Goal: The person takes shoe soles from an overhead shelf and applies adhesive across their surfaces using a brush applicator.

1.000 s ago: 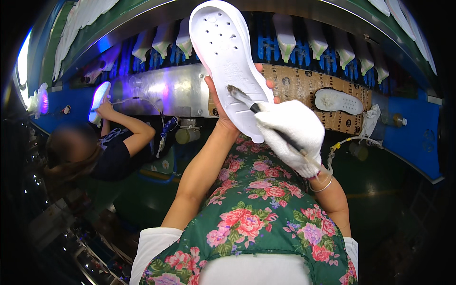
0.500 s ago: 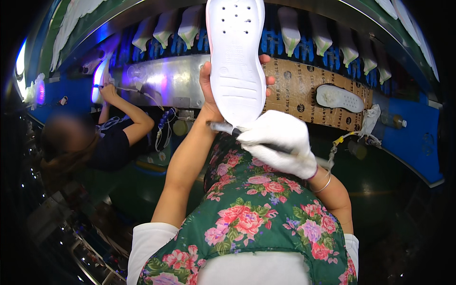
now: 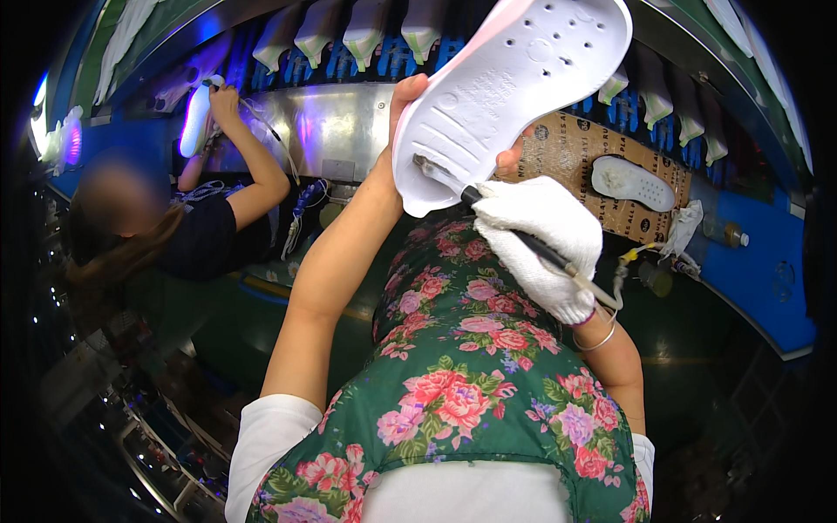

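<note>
A white shoe sole (image 3: 488,96), with small holes at its toe end and ridges across the heel, is held up by my bare left hand (image 3: 401,118). That hand is closed round it from beneath, thumb and fingertips showing at opposite edges. My right hand (image 3: 545,244), in a white knitted glove, is closed on a glue brush (image 3: 471,193) with a dark handle. A pale hose (image 3: 604,296) runs from the handle past my wrist. The brush tip lies over the heel end of the sole, and the sole slants with its toe toward the upper right.
Another white sole (image 3: 634,183) lies on printed cardboard (image 3: 567,144) on the bench. White shoe uppers on lasts (image 3: 366,35) hang along a rack behind. To the left, a co-worker (image 3: 209,205) holds a sole (image 3: 197,118). A clear bottle (image 3: 724,229) stands at the right.
The sole has swung from upright to a rightward slant. My right hand has shifted slightly right, and the brush tip has gone from beside my left wrist onto the heel.
</note>
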The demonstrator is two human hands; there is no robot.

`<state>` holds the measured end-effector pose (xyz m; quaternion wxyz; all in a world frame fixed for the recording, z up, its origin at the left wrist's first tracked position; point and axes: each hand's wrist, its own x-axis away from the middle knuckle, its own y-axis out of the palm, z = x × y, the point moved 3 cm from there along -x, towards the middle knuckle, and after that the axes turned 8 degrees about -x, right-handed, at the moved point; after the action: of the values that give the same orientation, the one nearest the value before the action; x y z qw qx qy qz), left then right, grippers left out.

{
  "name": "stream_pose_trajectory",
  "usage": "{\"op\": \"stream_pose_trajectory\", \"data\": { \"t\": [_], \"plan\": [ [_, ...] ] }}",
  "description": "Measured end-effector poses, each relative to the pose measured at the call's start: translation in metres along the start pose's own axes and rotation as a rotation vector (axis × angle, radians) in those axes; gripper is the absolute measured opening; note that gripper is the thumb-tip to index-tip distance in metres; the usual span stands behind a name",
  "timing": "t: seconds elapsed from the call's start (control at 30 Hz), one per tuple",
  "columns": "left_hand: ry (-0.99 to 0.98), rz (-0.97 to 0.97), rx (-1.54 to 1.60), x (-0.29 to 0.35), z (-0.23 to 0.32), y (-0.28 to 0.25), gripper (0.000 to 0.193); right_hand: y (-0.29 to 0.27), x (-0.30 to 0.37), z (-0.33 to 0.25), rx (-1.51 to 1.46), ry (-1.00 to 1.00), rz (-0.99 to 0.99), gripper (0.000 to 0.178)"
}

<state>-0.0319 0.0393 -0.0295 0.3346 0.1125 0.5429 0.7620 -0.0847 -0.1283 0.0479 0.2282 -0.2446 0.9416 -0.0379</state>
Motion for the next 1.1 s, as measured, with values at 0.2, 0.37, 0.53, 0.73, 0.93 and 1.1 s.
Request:
{"op": "stream_pose_trajectory", "data": {
  "t": [0.2,0.37,0.53,0.73,0.93,1.1],
  "plan": [
    [-0.081,0.086,-0.004,-0.001,0.006,-0.002,0.108,0.025,0.02,-0.002,0.055,-0.183,-0.21,0.037],
    [-0.114,-0.041,0.076,0.002,0.004,-0.003,0.097,0.004,0.007,-0.004,-0.128,0.073,-0.108,0.022],
    [-0.137,-0.04,0.088,-0.003,0.008,-0.005,0.091,0.023,0.009,-0.009,-0.005,-0.08,-0.185,0.025],
    [-0.132,0.028,-0.025,-0.009,0.018,-0.003,0.105,0.007,-0.004,0.012,-0.103,0.068,0.017,0.018],
    [-0.055,0.11,-0.027,-0.004,0.021,-0.003,0.1,0.014,-0.001,0.019,-0.354,0.212,0.068,0.017],
    [0.061,0.114,0.186,0.012,0.01,-0.017,0.086,0.018,0.007,0.02,-0.486,0.398,-0.078,0.021]
  ]
}}
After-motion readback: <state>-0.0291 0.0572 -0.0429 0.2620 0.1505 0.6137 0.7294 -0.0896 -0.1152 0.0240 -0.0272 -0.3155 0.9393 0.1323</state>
